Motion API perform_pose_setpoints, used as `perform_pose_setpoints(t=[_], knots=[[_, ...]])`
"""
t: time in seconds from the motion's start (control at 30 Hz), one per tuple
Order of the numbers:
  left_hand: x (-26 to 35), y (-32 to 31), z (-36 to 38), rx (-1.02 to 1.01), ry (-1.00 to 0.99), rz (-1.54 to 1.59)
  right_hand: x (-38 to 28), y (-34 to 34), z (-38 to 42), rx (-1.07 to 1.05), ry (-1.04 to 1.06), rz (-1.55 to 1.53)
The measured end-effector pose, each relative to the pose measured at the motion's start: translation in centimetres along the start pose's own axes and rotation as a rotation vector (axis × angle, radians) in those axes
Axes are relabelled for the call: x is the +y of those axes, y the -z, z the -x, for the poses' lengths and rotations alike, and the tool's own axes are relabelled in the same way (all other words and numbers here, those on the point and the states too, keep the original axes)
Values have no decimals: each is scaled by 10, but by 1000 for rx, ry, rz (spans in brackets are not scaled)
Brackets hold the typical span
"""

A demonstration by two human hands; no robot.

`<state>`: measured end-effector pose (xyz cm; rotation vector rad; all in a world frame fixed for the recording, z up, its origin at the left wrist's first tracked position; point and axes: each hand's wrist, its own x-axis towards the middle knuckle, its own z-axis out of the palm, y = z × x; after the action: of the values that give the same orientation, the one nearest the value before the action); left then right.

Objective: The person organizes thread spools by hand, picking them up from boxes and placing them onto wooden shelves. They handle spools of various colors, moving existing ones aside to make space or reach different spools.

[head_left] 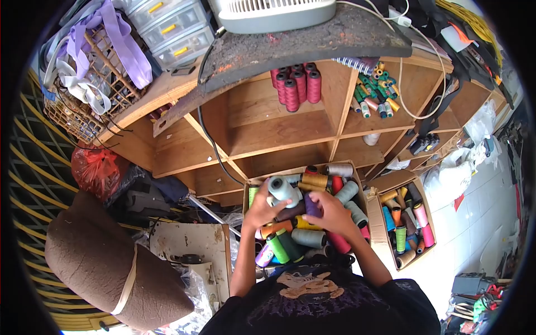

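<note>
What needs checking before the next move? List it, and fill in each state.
1. Left hand gripping pale spool: ok, fingers around it.
2. Right hand firm on purple spool: cannot tell; fingers are at it.
3. Big box open on top: ok.
4. Room in small box for many more spools: not ok, it looks crowded.
5. Red spools grouped in the shelf: ok.
6. Loose threads untangled: cannot tell, too small.

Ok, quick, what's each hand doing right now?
Left hand: holding a pale thread cone.
Right hand: fingers on a purple thread cone.
</note>
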<state>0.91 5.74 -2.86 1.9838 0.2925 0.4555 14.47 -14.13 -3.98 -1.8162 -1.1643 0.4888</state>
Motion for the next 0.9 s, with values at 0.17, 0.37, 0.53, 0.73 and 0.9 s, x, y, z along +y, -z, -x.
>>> perform_pose_setpoints(t=[0.17, 0.37, 0.53, 0.73, 0.9], knots=[[25, 43, -74, 414, -151, 57, 19, -11, 45, -258, 2, 485], [-24, 88, -200, 743, -99, -195, 18, -20, 58, -301, -154, 397], [-81, 110, -282, 698, -128, -250, 21, -28, 71, -355, -222, 190], [-123, 133, -331, 687, -90, -314, 13, -23, 76, -168, -210, 147], [-146, 137, -340, 877, -105, -513, -2, 1, 82, -97, -253, 56]])
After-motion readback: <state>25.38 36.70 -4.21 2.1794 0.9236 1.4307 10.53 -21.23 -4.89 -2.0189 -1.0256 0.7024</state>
